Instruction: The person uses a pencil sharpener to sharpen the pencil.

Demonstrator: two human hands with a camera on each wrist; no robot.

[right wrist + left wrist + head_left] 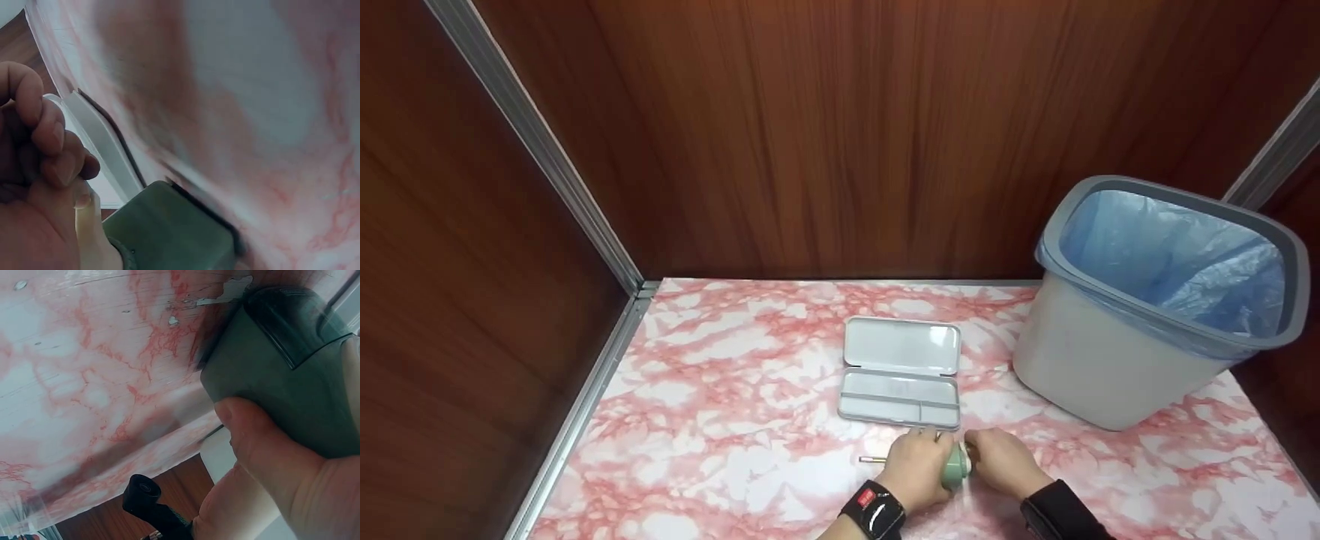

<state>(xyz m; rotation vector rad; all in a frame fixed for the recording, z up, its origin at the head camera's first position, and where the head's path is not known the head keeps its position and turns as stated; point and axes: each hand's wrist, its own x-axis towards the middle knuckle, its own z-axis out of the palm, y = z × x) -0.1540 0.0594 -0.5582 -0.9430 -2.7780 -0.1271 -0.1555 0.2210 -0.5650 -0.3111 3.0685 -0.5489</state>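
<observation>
A green hand-crank pencil sharpener [952, 470] lies low on the table between the hands. My left hand [913, 466] grips its body, the thumb pressed along the green side in the left wrist view; a dark see-through part [298, 323] shows there. Out to the left of that hand sticks a pencil end [872, 459]; its other end is hidden. My right hand [1003, 459] is at the sharpener's right end, its curled fingers holding the end of the cream crank [89, 230]. Just beyond the hands lies an open pale grey pencil case [901, 346] with divided compartments.
At the right stands a bin [1099, 360] with a grey rim and blue liner. Brown wood-look panels [840, 142] close off the back and sides. The tabletop [720, 420] has a red and white marbled pattern.
</observation>
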